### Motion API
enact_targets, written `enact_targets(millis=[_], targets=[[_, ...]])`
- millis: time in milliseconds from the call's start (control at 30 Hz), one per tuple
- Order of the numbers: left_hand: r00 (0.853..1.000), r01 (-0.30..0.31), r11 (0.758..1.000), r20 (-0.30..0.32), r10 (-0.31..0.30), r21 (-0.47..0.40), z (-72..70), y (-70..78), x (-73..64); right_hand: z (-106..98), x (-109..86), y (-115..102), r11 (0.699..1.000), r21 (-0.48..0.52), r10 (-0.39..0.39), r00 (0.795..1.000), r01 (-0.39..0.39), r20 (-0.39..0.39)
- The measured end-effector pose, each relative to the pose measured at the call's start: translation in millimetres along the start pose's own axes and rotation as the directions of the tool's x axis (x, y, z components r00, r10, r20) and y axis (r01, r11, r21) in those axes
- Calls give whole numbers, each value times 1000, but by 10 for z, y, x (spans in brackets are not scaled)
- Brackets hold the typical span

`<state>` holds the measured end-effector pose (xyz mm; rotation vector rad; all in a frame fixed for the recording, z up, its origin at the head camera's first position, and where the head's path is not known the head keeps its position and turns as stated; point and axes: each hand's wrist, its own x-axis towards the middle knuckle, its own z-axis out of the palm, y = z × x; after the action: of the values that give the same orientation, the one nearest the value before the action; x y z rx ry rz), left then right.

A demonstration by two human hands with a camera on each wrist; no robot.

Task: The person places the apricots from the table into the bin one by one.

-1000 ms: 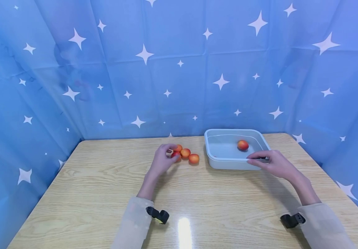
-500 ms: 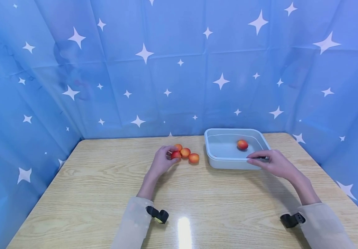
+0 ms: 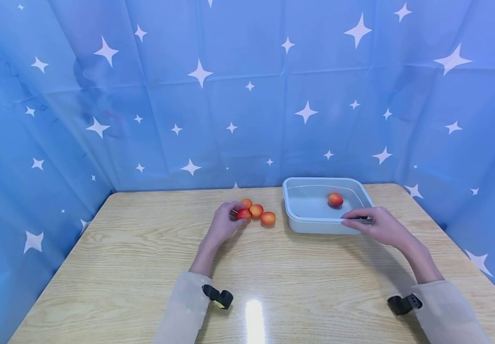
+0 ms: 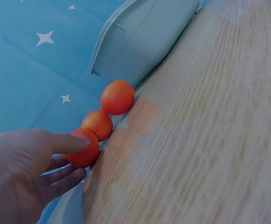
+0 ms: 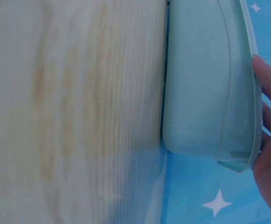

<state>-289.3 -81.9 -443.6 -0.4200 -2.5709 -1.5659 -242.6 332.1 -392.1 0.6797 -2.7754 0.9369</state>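
My left hand (image 3: 225,222) pinches a small red fruit (image 3: 243,216), thumb on the near side and fingers on the far side. In the left wrist view this fruit (image 4: 85,151) sits between the thumb and the curled fingers, low at the table. Beside it lie an orange-red fruit (image 3: 256,210), another fruit (image 3: 246,203) partly behind the fingers, and one more fruit (image 3: 268,219) to the right. At the right, my right hand (image 3: 374,223) grips the rim of a pale blue-grey plastic box (image 3: 312,226), thumb outside. One red-yellow fruit (image 3: 335,199) lies inside the box.
The wooden table (image 3: 187,296) ends at the back against a blue curtain (image 3: 247,119) with white stars, which also hangs along both sides. The box stands near the back edge, right of the fruit group.
The left fingers and thumb have closed slightly on the red fruit, which has barely shifted. My right hand and the box have stayed in place.
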Motion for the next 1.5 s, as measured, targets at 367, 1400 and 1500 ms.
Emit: enact_targets(millis=[367, 1400, 1500], targets=[[1000, -11, 1000, -2, 11, -23, -66, 45, -3, -4, -4, -9, 1000, -4, 9, 1000, -9, 7], [994, -109, 990, -24, 107, -91, 19, 627, 70, -17, -9, -40, 1000, -1, 6, 1000, -6, -2], [993, -119, 989, -25, 117, -91, 59, 667, 85, -15, -6, -38, 1000, 0, -5, 1000, 5, -1]])
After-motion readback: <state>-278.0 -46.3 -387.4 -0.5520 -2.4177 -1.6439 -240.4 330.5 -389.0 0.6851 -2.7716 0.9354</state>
